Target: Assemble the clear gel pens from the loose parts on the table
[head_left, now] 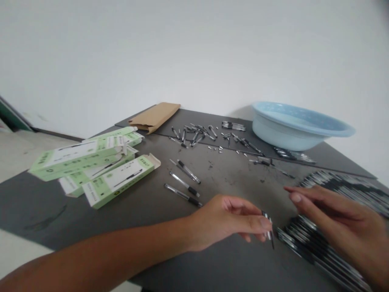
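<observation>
My left hand [231, 221] is closed, thumb against fingers, around a pen [268, 227] seen nearly end-on; a thin dark tip points down from it, and most of it is hidden by the fingers. To its right, my right hand [340, 227] has thumb and forefinger drawn together; whatever may be between the fingertips is too small to tell. Under that hand lies a thick pile of clear pens with black grips [316, 243]. Another dense row of pens [349, 186] is spread behind it. Several loose pens [184, 182] lie left of my left hand.
Green and white pen boxes [118, 180] are stacked at the left. A brown paper envelope [156, 115] lies at the back. Pen pieces [196, 132] and small silvery tips [220, 149] are scattered mid-table. A light blue basin [282, 129] stands back right on the dark table [146, 227].
</observation>
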The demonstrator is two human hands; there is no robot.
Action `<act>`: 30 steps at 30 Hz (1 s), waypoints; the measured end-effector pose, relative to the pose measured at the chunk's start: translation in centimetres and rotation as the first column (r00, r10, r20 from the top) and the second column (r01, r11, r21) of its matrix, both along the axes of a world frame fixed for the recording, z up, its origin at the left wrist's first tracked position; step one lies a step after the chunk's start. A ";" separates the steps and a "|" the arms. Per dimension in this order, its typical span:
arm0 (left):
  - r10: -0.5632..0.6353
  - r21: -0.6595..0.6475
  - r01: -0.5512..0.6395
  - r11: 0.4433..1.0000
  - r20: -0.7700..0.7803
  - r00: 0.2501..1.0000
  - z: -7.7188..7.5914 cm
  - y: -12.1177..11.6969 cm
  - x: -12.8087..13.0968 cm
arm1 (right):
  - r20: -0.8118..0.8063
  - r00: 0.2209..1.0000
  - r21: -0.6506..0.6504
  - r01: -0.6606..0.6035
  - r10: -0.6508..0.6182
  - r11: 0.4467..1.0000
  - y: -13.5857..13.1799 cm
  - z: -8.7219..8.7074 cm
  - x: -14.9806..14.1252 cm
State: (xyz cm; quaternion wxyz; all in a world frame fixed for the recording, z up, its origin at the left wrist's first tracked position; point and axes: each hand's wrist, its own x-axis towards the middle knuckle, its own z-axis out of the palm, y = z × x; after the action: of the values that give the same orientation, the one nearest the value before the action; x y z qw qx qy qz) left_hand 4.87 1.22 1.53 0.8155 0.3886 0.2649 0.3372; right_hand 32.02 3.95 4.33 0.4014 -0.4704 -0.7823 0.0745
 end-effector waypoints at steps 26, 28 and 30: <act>0.318 0.667 -0.156 0.729 -0.129 0.939 0.2 -3.0 -0.2 | 0.415 0.728 -0.319 -0.446 0.546 0.836 7.2 1.4 -20.0; 0.269 0.722 -0.081 0.687 -0.149 0.952 0.0 -2.7 -0.1 | 0.466 0.705 -0.310 -0.436 0.534 0.845 7.4 1.0 -22.4; 0.219 0.755 -0.012 0.656 -0.175 0.960 0.1 -2.4 0.1 | 0.529 0.685 -0.301 -0.401 0.501 0.865 7.7 0.8 -24.0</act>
State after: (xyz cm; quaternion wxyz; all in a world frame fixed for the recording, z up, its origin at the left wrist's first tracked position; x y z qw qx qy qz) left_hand 4.94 -1.17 1.58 0.5207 0.7101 0.2284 0.4154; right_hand 8.06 11.61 5.16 0.0674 -0.2928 -0.9501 0.0839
